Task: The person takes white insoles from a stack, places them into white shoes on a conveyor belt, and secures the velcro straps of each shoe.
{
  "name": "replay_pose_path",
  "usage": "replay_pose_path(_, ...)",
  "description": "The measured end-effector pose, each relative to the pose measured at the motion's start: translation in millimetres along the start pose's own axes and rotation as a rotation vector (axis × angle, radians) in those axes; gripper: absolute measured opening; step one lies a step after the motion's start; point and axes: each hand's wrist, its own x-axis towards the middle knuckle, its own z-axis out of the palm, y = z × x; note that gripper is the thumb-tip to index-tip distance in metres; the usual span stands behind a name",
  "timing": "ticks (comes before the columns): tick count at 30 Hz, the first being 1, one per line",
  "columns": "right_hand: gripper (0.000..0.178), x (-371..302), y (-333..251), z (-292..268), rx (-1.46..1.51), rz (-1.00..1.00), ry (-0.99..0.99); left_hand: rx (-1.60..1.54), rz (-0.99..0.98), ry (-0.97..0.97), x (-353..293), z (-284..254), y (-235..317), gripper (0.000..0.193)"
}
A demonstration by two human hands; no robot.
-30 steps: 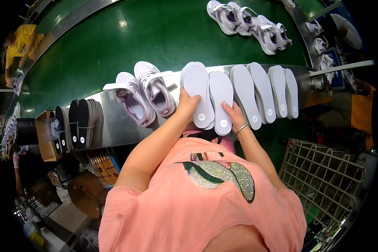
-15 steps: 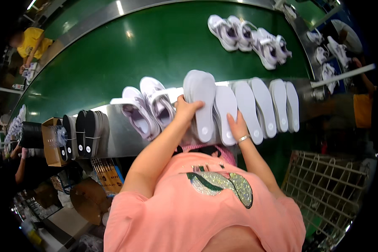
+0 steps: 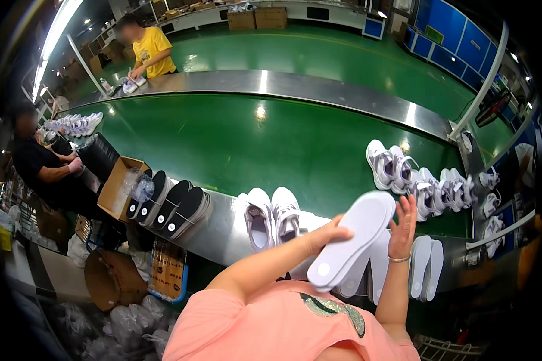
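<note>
A small stack of pale grey insoles (image 3: pixel 356 237) is lifted and tilted in front of me, toe ends up to the right. My left hand (image 3: pixel 330 233) grips its left edge, thumb lying on top. Beside the toe end, my right hand (image 3: pixel 403 231) is raised with fingers stretched out, holding nothing; whether it touches the edge I cannot tell. More pale insoles (image 3: pixel 378 265) lie partly hidden behind, and another pair of insole stacks (image 3: pixel 420 268) rests right of my right wrist. Left of my left hand stands a pair of white and lilac sneakers (image 3: pixel 273 218).
Bundled black-topped insoles (image 3: pixel 183 210) and an open carton (image 3: pixel 111 195) sit along the metal ledge at left. Several sneakers (image 3: pixel 424 192) stand on the green belt (image 3: pixel 271 138). One person in yellow (image 3: pixel 153 51) works across the belt, another in dark clothes (image 3: pixel 48 168) at far left.
My left hand has raised and tilted the insole stack off the row. My right hand has come off the neighbouring insoles and opened upward. The view has swung up and left.
</note>
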Motion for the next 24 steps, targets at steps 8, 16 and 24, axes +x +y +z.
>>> replay_pose_path(8, 0.053, -8.5, 48.1, 25.6, 0.338, 0.359, -0.449, -0.153, -0.097, 0.124, -57.0, 15.8, -34.7, 0.081)
replay_pose_path(16, 0.062, 19.0, 34.3, 46.7, 0.416, 0.113, -0.288, -0.583, -0.306, 0.145, -48.7, 5.8, -10.4, 0.059)
replay_pose_path(24, 0.045, 30.5, 27.3, 12.2, 0.542, 0.311, -0.819, -0.592, -0.213, 0.008, -40.9, 14.5, -45.8, 0.07)
